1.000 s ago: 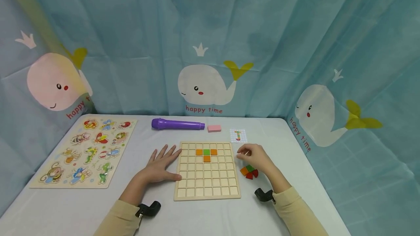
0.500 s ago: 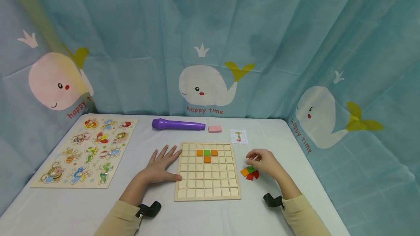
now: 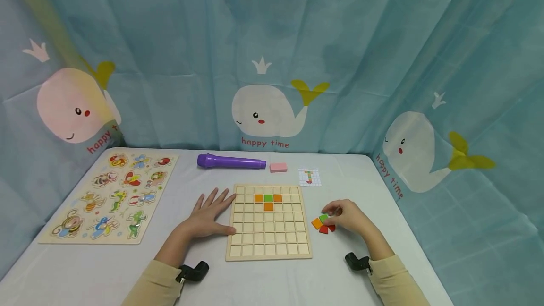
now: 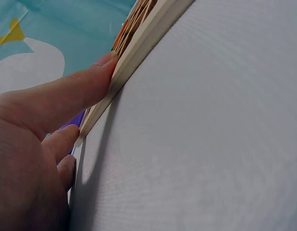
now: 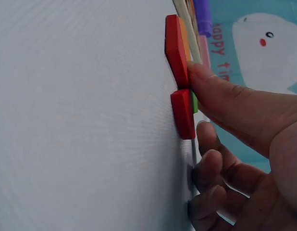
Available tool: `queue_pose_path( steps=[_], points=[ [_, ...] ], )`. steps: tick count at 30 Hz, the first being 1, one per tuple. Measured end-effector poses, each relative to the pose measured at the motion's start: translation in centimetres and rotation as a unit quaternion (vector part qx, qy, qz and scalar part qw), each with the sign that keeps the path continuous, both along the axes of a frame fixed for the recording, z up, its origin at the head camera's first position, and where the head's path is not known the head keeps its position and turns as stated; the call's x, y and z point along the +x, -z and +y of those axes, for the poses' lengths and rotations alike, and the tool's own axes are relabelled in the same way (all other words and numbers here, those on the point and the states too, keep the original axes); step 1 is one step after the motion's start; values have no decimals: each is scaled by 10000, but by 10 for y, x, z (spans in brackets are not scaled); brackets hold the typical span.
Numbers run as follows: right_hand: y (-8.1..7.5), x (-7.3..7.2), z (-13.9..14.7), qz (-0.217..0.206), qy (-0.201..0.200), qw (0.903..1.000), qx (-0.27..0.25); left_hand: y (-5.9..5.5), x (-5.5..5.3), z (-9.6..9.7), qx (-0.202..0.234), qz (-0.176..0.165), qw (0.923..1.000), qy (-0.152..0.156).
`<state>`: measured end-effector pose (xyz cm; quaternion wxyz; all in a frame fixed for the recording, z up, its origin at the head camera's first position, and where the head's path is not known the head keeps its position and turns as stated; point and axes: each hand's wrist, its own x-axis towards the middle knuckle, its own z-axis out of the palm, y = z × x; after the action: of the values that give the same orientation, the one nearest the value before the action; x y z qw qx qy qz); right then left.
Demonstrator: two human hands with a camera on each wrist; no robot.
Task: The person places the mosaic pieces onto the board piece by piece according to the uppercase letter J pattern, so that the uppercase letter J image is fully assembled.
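Observation:
A wooden grid board (image 3: 272, 237) lies on the table with three orange tiles (image 3: 268, 207) and one green tile (image 3: 268, 198) in its upper cells. Spread out flat, my left hand (image 3: 205, 218) touches the board's left edge with its thumb and fingertips. To the right of the board is a small cluster: a loose green tile (image 3: 324, 218), an orange tile (image 3: 316, 223) and red pieces (image 5: 176, 50). My right hand (image 3: 349, 216) is over this cluster, its thumb and index finger pinching the loose green tile. That hand partly hides the red pieces in the head view.
A small pattern card (image 3: 309, 177) lies beyond the cluster. Behind the board are a pink block (image 3: 278, 167) and a purple toy microphone (image 3: 231, 161). An insect picture puzzle (image 3: 111, 197) occupies the table's left side. Whale-print curtains (image 3: 272, 37) surround the table.
My right hand has moved from the board's right edge, rightward and then down to the loose tiles, and its fingers have come onto the green one. My left hand keeps its place.

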<state>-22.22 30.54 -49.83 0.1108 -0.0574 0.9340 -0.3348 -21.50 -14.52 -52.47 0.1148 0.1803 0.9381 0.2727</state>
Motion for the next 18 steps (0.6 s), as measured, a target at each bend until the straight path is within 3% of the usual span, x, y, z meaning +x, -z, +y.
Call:
queue_pose_path(
  steps=[8,18],
  points=[
    [4,-6,-4,168,-56,9998,6,1,0,-1,22,-27,10000,15],
    [-3,-12,-15,315,310,9990,-55,-1,1,-1,18,-12,10000,18]
  ],
)
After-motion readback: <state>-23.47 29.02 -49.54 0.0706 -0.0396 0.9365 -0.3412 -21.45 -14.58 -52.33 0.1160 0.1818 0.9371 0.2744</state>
